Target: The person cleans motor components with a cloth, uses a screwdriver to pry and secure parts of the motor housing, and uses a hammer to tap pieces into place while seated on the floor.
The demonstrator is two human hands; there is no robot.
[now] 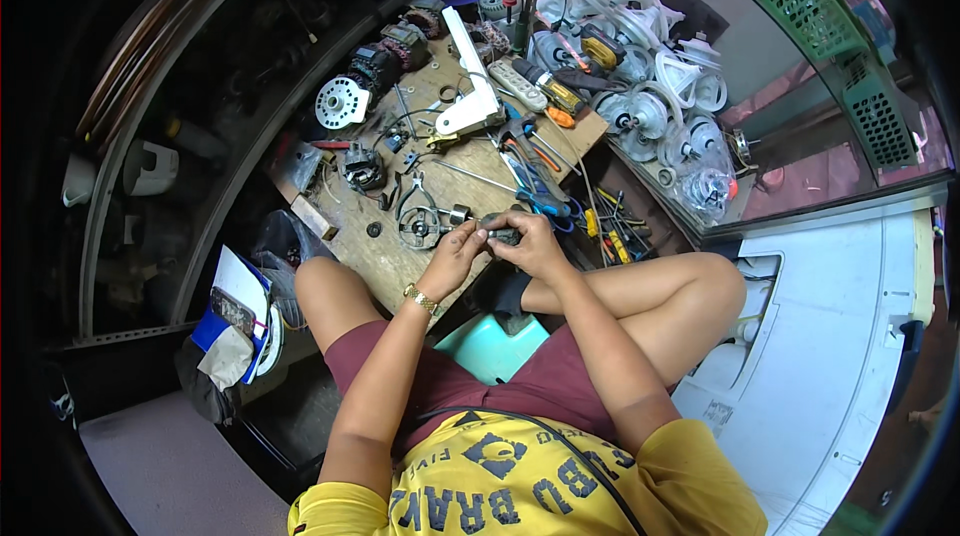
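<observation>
Both hands meet over the near edge of a wooden work board (350,246). A small dark part (503,234), perhaps metal, lies between them; its exact kind cannot be made out. My right hand (534,250) curls its fingers around this part. Against its left end, my left hand (452,262) pinches with thumb and fingertips. Just beyond my left fingers stands a small silver cylinder (460,214). A round metal motor end cover (418,228) lies left of it, with pliers (415,196) beside it. Farther off rests a small motor with copper windings (362,168).
A white L-shaped arm (468,86) lies across the board's far side. Screwdrivers and pliers crowd its right edge near a blue-handled tool (545,204). White plastic parts (645,106) pile up at the far right. A turquoise stool (492,348) shows between my legs.
</observation>
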